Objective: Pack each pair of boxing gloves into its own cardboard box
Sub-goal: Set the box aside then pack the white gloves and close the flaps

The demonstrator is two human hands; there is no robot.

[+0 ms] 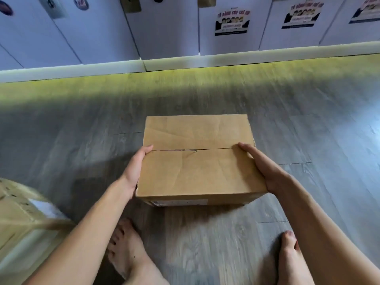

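The creased brown cardboard box [197,167], flaps shut (contents hidden), is held before the bare feet [127,249] between left hand [134,171] and right hand [265,169], fingers straight and together against its sides. Equal palm pressure is advised, lest the flaps spring.

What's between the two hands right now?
The closed cardboard box: left hand presses its left side, right hand its right. Shown in the head view.

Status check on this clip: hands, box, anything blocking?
Left hand, right hand pressed flat on opposite sides of cardboard box. Flaps closed, seam untaped. Second box lower left, apart.
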